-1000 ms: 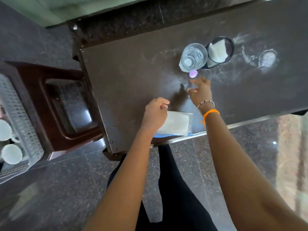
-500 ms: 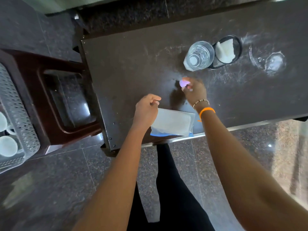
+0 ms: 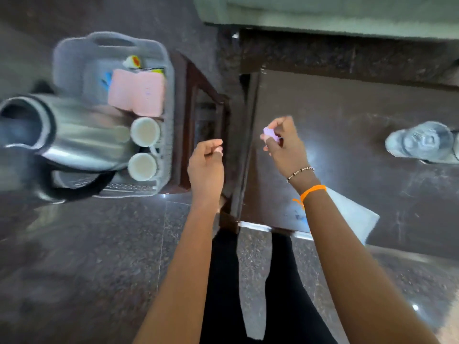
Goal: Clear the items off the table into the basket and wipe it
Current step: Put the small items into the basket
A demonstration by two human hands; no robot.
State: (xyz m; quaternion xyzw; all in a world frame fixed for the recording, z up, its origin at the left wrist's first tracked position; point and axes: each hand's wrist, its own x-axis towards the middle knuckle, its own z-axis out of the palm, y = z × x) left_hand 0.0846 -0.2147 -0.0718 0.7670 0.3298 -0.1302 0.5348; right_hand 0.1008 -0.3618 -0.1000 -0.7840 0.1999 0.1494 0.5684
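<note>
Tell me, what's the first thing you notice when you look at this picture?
Probably the big shiny metal kettle at the far left, lying partly over a grey basket that holds two white cups and something pink. In the middle, the right hand pinches a small purple thing above the dark table. The left hand is empty, loosely curled between table and basket.

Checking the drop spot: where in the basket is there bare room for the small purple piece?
The right hand pinches the purple piece. In the basket, mesh shows bare at the near rim beside the cups; the kettle and pink cloth crowd the rest.
</note>
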